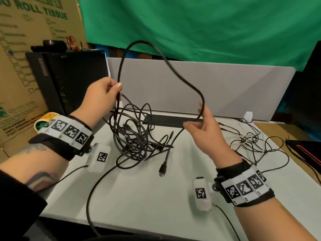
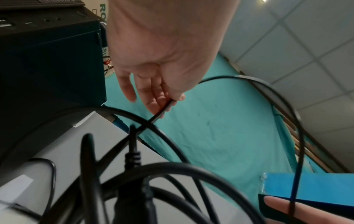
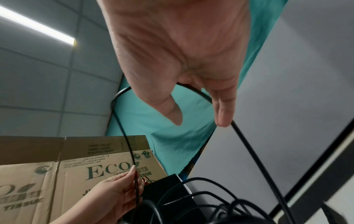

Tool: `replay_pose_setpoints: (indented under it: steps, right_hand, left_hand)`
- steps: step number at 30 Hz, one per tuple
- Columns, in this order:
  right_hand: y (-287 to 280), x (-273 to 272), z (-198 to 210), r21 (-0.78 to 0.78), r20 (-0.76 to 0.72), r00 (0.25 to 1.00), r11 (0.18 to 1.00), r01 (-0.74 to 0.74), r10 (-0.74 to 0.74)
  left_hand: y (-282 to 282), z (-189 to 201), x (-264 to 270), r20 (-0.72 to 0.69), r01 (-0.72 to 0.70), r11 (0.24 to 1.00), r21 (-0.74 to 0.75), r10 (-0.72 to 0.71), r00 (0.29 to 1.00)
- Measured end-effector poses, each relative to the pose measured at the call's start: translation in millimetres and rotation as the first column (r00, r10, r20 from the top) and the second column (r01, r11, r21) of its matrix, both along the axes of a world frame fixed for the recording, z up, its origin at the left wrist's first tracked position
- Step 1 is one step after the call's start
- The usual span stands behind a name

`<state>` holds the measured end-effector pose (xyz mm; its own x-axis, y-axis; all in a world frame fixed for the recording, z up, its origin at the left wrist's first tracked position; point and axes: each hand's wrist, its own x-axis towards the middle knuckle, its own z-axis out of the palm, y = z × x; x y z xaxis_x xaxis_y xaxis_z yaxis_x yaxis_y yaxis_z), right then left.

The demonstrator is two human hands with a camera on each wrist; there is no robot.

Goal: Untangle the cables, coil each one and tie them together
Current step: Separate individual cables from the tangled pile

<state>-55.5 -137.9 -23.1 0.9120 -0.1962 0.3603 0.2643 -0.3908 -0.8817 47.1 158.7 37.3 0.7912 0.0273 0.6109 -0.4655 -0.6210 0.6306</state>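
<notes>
A thick black cable (image 1: 139, 42) arches high over the white table (image 1: 147, 197) between my hands. My left hand (image 1: 118, 86) pinches one side of the arch between thumb and fingertips, as the left wrist view (image 2: 166, 104) shows up close. On the other side, the cable (image 3: 249, 151) lies in the web of my right hand (image 1: 199, 117) and runs across its straight fingers (image 3: 224, 112). The thumb stands clear of the cable. Below my left hand the cable drops into a tangle of black cables (image 1: 133, 134) on the table. A black plug (image 1: 163, 169) lies at the tangle's front.
A second tangle of thin white and black wires (image 1: 251, 141) lies at the right. A black computer tower (image 1: 69, 79) and a cardboard box (image 1: 20, 66) stand at the left. A grey partition (image 1: 225, 87) closes the back. A dark object (image 1: 304, 152) sits at the right edge.
</notes>
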Motion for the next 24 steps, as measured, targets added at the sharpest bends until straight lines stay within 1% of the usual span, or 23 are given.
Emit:
replay_pose_setpoints:
  steps: [2,4,6,8,11,14,16,18,20,22,24]
  right_hand:
    - [3,0,7,-0.009,0.015,0.999,1.000,0.029,-0.029]
    - [9,0,14,-0.046,0.065,0.998,0.999,0.023,-0.020]
    - [20,1,19,-0.152,0.073,0.997,0.988,-0.014,0.026]
    - [38,4,23,-0.231,0.087,0.993,0.971,-0.061,0.083]
    - [73,11,22,-0.254,0.156,0.973,0.959,-0.126,0.169]
    - [111,17,16,-0.159,0.079,0.961,0.955,-0.252,0.266]
    - [128,22,14,-0.137,0.028,0.958,0.951,-0.278,0.284]
    - [140,28,14,-0.104,0.029,0.950,0.946,-0.307,0.312]
    - [146,35,17,-0.019,0.015,0.948,0.948,-0.318,0.318]
    - [149,40,20,0.107,-0.020,0.952,0.948,-0.301,0.305]
    - [150,45,26,0.212,-0.077,0.950,0.936,-0.280,0.301]
  left_hand:
    - [-3,7,0,-0.047,0.072,0.996,-0.058,-0.075,0.996]
    - [-7,10,-2,-0.116,0.135,0.987,-0.087,-0.144,0.983]
    - [-11,9,-5,-0.164,0.186,0.974,-0.129,-0.206,0.965]
    - [-14,8,-9,-0.195,0.209,0.960,-0.184,-0.244,0.950]
    - [-19,6,-14,-0.260,0.227,0.918,-0.326,-0.318,0.912]
    - [-21,2,-20,-0.310,0.216,0.839,-0.500,-0.407,0.859]
    - [-21,-1,-25,-0.313,0.212,0.797,-0.566,-0.445,0.839]
    - [-18,-4,-30,-0.300,0.214,0.774,-0.595,-0.462,0.835]
    - [-16,-9,-35,-0.268,0.234,0.775,-0.587,-0.459,0.847]
    - [-16,-17,-40,-0.229,0.284,0.782,-0.555,-0.472,0.851]
    - [-16,-28,-43,-0.215,0.349,0.831,-0.434,-0.472,0.855]
